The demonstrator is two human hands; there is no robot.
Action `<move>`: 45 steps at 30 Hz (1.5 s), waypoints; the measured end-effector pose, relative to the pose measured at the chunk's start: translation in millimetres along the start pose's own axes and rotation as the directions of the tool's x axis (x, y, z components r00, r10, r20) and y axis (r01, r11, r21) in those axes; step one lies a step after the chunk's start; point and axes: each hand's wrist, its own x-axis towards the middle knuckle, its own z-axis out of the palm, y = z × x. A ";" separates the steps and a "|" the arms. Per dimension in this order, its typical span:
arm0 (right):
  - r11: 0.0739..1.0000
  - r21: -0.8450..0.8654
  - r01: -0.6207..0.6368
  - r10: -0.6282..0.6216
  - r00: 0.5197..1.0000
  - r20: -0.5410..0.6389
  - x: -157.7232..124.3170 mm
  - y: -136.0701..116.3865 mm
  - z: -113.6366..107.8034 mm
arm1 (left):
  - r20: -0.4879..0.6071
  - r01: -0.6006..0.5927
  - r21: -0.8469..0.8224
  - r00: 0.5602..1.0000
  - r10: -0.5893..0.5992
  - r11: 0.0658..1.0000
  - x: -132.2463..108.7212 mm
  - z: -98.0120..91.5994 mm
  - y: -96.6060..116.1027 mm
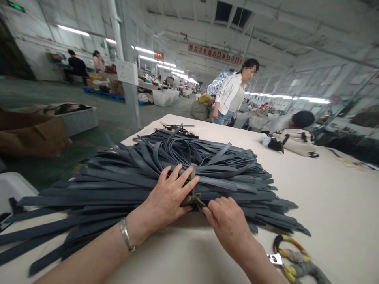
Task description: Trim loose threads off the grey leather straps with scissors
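A large bundle of dark grey-blue fabric strips (118, 183) lies across the pale table, with some strips looped on top. A narrow olive tie (194, 194) is wound around its middle and knotted at the front. My left hand (170, 193) rests on the bundle beside the tie, fingers spread and pressing down. Just right of the knot, my right hand (226, 217) is closed, pinching the tie's dark tail between thumb and fingers. Scissors with yellow and grey wrapped handles (296, 258) lie at the lower right, their blades mostly hidden by my right forearm.
The pale table (334, 197) extends right, with beige and black cloth pieces (291, 142) near its far edge. A person in a white jacket (232, 94) stands beyond it; another person's dark-haired head (302, 119) is farther right. A cardboard box (32, 132) stands on the left floor.
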 end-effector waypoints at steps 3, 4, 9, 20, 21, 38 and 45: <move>0.964 0.264 -0.037 0.031 0.999 0.026 -19.9 -3.8 2.4 | 0.006 0.012 -0.015 1.000 -0.012 1.000 -5.9 -0.6 6.6; 0.925 0.371 -0.075 0.066 0.997 0.037 -24.9 -5.5 2.6 | 0.007 0.010 -0.017 1.000 -0.010 1.000 -6.6 -1.0 8.2; 0.611 0.744 -0.270 0.199 0.962 0.186 -32.6 -22.8 2.3 | 0.028 0.006 -0.027 1.000 -0.006 1.000 -6.7 -2.1 10.1; 0.883 0.451 -0.130 0.183 0.980 -0.077 -9.5 2.2 -18.4 | -0.002 0.024 -0.066 1.000 -0.024 0.998 -5.0 -1.3 10.8; 0.918 0.371 -0.137 0.178 0.981 -0.077 -4.4 3.2 -20.3 | -0.002 0.030 -0.073 1.000 -0.030 0.997 -5.9 -2.1 10.5; 0.963 0.004 0.270 -0.253 0.897 0.362 50.7 -7.3 -32.9 | -0.004 0.060 -0.096 0.998 -0.061 0.994 -13.0 12.1 1.5; 0.913 0.407 0.028 -0.191 0.910 0.367 40.4 -0.5 -32.3 | -0.003 0.002 -0.065 1.000 -0.002 0.998 -8.8 -0.3 6.6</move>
